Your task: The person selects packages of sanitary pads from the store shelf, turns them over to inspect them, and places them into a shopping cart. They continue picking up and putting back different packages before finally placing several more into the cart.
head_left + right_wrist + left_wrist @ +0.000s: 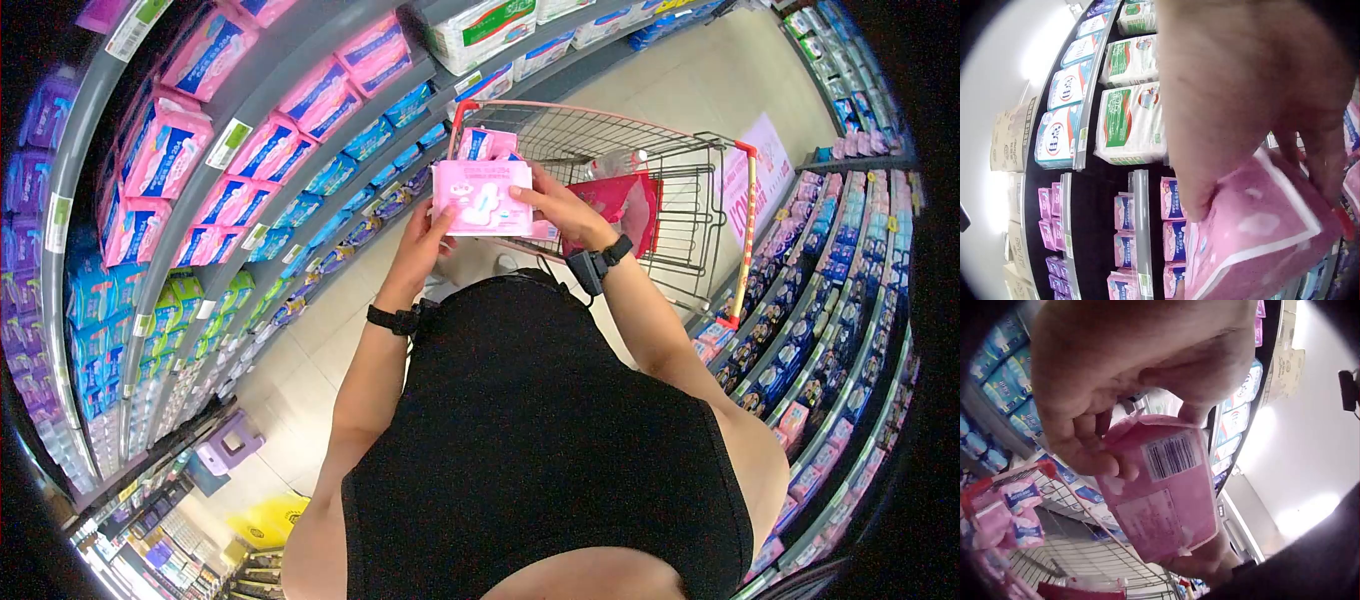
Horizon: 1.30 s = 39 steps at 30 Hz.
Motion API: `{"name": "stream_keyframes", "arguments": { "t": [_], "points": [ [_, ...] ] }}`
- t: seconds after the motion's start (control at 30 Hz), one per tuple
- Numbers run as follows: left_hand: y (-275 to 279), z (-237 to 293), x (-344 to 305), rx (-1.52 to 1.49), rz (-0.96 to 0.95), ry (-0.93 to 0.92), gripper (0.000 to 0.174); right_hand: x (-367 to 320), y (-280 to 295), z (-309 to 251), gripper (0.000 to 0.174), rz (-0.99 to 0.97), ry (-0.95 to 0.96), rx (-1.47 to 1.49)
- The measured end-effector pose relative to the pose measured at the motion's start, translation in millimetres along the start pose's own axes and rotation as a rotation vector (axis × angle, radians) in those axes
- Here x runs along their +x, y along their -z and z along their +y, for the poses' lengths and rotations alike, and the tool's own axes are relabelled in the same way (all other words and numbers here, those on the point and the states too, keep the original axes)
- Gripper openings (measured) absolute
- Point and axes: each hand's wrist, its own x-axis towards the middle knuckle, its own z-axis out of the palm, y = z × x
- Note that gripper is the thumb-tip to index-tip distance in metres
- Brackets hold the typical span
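Observation:
Both hands hold a pink pack of sanitary pads [482, 190] in front of the body, over the near end of a shopping cart [715, 180]. My left hand [418, 252] grips its left side, thumb on the printed face. On the opposite side, my right hand [562, 205] grips it with the thumb on the front near the top corner. The left wrist view shows a barcode on the side of the pack [1163, 494], with the fingers of the left hand [1141, 356] curled over it. White-edged seams of the pack [1254, 219] show beneath the right hand [1241, 81].
Inside the cart are more pink packs [1025, 512] and a red bag [632, 205]. Shelves of pink packs [165, 150] and blue packs [375, 135] stand on the left. Large white packages [1132, 122] fill another shelf section. Another shelf [850, 300] runs along the right.

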Motion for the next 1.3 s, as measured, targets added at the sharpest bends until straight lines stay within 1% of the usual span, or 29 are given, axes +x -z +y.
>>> {"name": "stream_keyframes", "arguments": {
  "t": [0.03,0.1,0.13,0.23,0.33,0.37,0.4,0.43,0.47,0.53,0.57,0.63,0.67,0.73,0.77,0.83,0.87,0.93,0.97,1.0,1.07,1.1,1.13,1.17,1.23,1.27,1.3],
  "points": [
    [0.9,3.4,0.0,0.005,-0.002,-0.006,0.053,1.2,-3.0,-2.6,0.063,0.032,0.045,-0.071],
    [1.4,12.0,0.1,0.018,-0.011,-0.02,0.056,6.2,-8.2,4.1,0.064,0.073,0.072,-0.011],
    [4.5,14.8,3.4,0.0,-0.061,-0.047,0.056,8.5,-10.2,8.2,0.065,0.095,0.087,0.019],
    [13.0,32.1,8.5,0.038,-0.169,-0.124,0.056,11.0,-13.4,14.1,0.064,0.146,0.055,0.261],
    [27.0,31.8,19.4,-0.073,-0.322,-0.203,0.054,3.1,-17.2,12.7,0.068,0.091,0.009,0.504],
    [30.3,31.3,23.7,-0.08,-0.314,-0.209,0.054,0.3,-17.8,12.9,0.069,0.067,0.001,0.596],
    [32.6,31.1,26.9,-0.087,-0.307,-0.213,0.054,1.8,-18.9,23.1,0.072,0.128,0.092,0.561],
    [34.7,31.9,29.2,-0.095,-0.299,-0.216,0.055,1.5,-15.6,33.4,0.073,0.049,0.123,0.589],
    [38.6,34.4,33.0,-0.079,-0.33,-0.228,0.057,0.5,-9.2,42.7,0.073,-0.031,0.156,0.614],
    [47.5,34.8,40.5,-0.072,-0.376,-0.23,0.056,-2.8,-21.8,30.2,0.071,0.111,0.113,0.56],
    [50.9,34.5,44.9,-0.069,-0.398,-0.232,0.055,-3.0,-21.5,28.4,0.07,0.095,0.06,0.524],
    [54.8,33.5,51.6,0.044,-0.408,-0.258,0.054,-4.3,-19.6,27.5,0.066,0.063,-0.052,0.454],
    [56.7,32.3,54.2,0.1,-0.411,-0.271,0.054,-4.1,-21.7,28.5,0.067,0.061,-0.089,0.493],
    [58.7,32.6,54.5,0.177,-0.375,-0.342,0.051,-2.5,-27.0,30.1,0.074,0.056,-0.163,0.571],
    [58.5,32.4,55.0,0.213,-0.359,-0.377,0.05,-3.8,-28.2,29.7,0.077,0.047,-0.158,0.533],
    [54.6,40.2,53.0,0.23,-0.385,-0.482,0.046,-8.8,-30.0,26.0,0.084,0.027,-0.156,0.456],
    [53.1,44.0,51.3,0.237,-0.395,-0.534,0.044,-8.4,-28.0,30.7,0.087,0.048,-0.182,0.453],
    [49.0,54.0,45.3,0.213,-0.417,-0.545,0.042,-10.4,-32.9,31.9,0.088,0.132,-0.223,0.359],
    [49.2,53.0,45.3,0.184,-0.447,-0.494,0.042,-10.6,-34.9,32.3,0.088,0.172,-0.243,0.31],
    [49.4,51.9,45.2,0.155,-0.475,-0.442,0.044,-9.5,-32.7,33.9,0.088,0.131,-0.24,0.304],
    [52.2,39.0,50.4,0.064,-0.566,-0.227,0.052,-13.0,-37.5,38.0,0.087,0.12,-0.266,0.237],
    [52.6,37.0,50.1,0.088,-0.564,-0.263,0.057,-14.2,-40.4,33.6,0.087,0.112,-0.279,0.202],
    [52.9,34.8,48.9,0.112,-0.56,-0.299,0.062,-17.4,-36.7,26.0,0.057,0.012,-0.325,0.261],
    [53.8,32.8,47.5,0.137,-0.556,-0.334,0.068,-15.6,-38.4,24.0,0.057,0.021,-0.323,0.222],
    [53.5,38.1,41.0,0.07,-0.517,-0.289,0.072,-12.2,-40.9,19.8,0.057,0.042,-0.319,0.143],
    [53.5,40.1,38.5,0.036,-0.496,-0.267,0.075,-5.6,-36.7,31.7,0.077,0.036,-0.305,0.06],
    [54.0,39.4,37.4,0.04,-0.464,-0.261,0.076,-2.1,-36.2,29.1,0.073,0.069,-0.256,0.018]
  ]
}}
